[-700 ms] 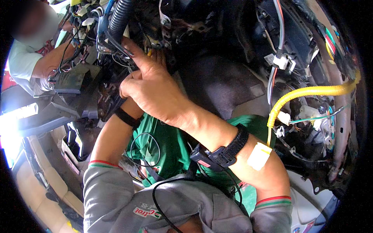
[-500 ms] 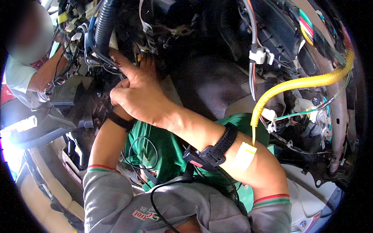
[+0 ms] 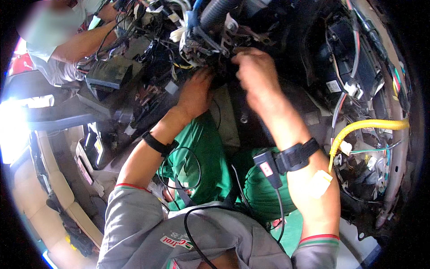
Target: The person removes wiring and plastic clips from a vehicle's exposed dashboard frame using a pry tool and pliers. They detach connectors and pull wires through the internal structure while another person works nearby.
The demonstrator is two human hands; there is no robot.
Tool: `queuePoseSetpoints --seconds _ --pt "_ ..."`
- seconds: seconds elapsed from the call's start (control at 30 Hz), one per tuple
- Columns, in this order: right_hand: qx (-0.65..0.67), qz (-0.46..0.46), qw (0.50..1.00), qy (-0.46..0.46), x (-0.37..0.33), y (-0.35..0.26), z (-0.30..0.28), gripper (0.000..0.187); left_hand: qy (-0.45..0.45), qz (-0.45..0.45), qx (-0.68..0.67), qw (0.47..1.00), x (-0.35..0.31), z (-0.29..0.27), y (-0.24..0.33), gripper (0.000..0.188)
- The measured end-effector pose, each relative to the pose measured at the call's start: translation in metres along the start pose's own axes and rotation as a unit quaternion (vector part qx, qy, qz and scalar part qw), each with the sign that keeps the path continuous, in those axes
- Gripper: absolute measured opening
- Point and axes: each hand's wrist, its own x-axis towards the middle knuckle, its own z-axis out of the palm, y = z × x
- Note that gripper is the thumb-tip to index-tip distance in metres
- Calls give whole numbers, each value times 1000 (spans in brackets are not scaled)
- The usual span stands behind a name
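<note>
Wiring (image 3: 195, 49) hangs bunched before the worker, below the dark corrugated hose (image 3: 219, 13), left hand (image 3: 197, 89) just under it, right hand (image 3: 257, 71) curled alongside, fingertips too obscured to tell if either grips anything, so a light touch should spare those strands.

Glaring light (image 3: 13, 132) far left; beige upholstery (image 3: 51, 177) beneath
</note>
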Motion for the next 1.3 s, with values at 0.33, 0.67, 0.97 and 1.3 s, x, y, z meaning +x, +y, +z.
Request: queuePoseSetpoints --seconds 0.33,0.67,0.97,1.3 --pt "-121 177 977 0 34 30 -18 18 158 -242 -262 921 41 16 -8 40" --pt "-203 188 959 -63 38 39 -10 23 198 -247 -453 834 59 38 -8 34" --pt "-207 151 962 -91 18 14 1 31 136 -245 -733 620 45 -20 3 33" --pt "-204 118 968 -83 24 26 14 39 72 -210 -817 532 22 -21 4 52"
